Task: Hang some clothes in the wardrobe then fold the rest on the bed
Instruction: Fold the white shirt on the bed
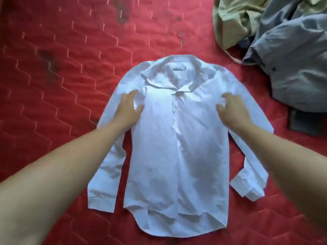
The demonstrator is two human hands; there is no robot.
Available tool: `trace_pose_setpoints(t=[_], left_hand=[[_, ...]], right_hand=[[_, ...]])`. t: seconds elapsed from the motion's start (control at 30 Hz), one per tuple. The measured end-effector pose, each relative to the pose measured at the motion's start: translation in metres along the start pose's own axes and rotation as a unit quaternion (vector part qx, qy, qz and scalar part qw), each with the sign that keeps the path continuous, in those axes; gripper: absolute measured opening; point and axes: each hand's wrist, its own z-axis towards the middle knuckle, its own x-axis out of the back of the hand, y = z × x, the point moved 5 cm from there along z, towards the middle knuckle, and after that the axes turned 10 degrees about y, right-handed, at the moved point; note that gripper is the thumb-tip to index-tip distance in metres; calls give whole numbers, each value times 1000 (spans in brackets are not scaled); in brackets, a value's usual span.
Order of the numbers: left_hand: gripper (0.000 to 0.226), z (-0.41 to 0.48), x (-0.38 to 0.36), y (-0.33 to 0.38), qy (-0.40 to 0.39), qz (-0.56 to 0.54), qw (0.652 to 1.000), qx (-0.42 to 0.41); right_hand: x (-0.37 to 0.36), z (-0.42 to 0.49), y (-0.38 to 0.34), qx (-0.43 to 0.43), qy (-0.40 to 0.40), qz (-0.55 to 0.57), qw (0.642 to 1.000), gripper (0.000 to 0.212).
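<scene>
Red quilted bedding [62, 68] with a zigzag stitched pattern fills the view. On its middle lies a white long-sleeved button-up shirt [177, 147], spread flat with its front up. Its long axis runs straight away from the person, collar at the far end and curved hem at the near end, and a sleeve lies down each side of it.

Both bare hands rest on the shirt's chest, just below the collar. The left hand [128, 110] lies flat with its fingers straight, near the left shoulder seam. The right hand [233, 110] mirrors it near the right shoulder, its fingers slightly bent and not clearly gathering any cloth. Neither hand grasps anything. Each sits equally near its own sleeve, so folding inward from either side looks possible.

Beyond the shirt's right shoulder lie a crumpled khaki garment [233, 23] and a crumpled grey garment [292, 59].
</scene>
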Motion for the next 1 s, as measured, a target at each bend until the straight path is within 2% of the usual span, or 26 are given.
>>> trace_pose_setpoints(t=[0.1,0.17,0.27,0.37,0.47,0.53,0.67,0.77,0.87,0.93,1.0], left_hand=[[85,-108,-75,-63,-114,115,987,-9],[90,-171,-106,-96,-164,190,968,-24],[99,-217,-120,-121,-131,251,957,-67],[105,-220,-123,-133,-88,279,946,-136],[105,-218,-121,-139,-83,284,942,-157],[98,-224,-115,-136,-77,261,954,-123],[86,-263,-96,-139,-58,140,988,39],[75,-297,-90,-150,-54,-16,988,145],[63,-319,-87,-159,-47,-82,976,198],[52,-327,-87,-164,-54,-71,977,192],[39,-331,-81,-174,-44,-49,978,196]], right_hand=[[-87,-111,51,65,-106,-102,987,43],[-122,-179,82,107,-137,-169,970,60],[-144,-229,114,137,-144,-199,960,81],[-148,-231,123,162,-130,-191,959,82],[-150,-230,128,175,-134,-210,953,77],[-145,-236,131,142,-133,-225,955,76],[-124,-276,131,45,-106,-220,969,80],[-115,-316,148,-111,-108,-167,974,74],[-111,-345,172,-210,-88,-66,972,50],[-108,-354,189,-254,-76,-6,964,26],[-102,-357,203,-277,-59,34,959,12]])
